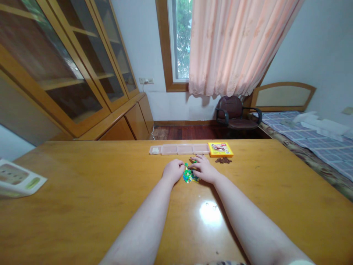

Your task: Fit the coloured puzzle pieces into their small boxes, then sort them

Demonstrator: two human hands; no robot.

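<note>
A small pile of green, blue, white and yellow pieces (188, 176) lies on the wooden table (110, 191), between my hands. At the pile's left edge, my left hand (173, 171) has its fingers curled together; whatever they hold, if anything, is too small to name. My right hand (203, 169) is over the pile's right side with its fingers spread, partly covering some pieces. Beyond the hands stands a row of clear plastic trays (169, 149), the leftmost with something whitish inside. A yellow box (220, 149) is at the row's right end, with brown pieces (223, 160) heaped just in front of it.
A white box (19, 178) rests at the table's left edge. Past the far edge are a glass-door cabinet (91, 55) at left, a dark red armchair (234, 114), and a bed (317, 125) along the right side.
</note>
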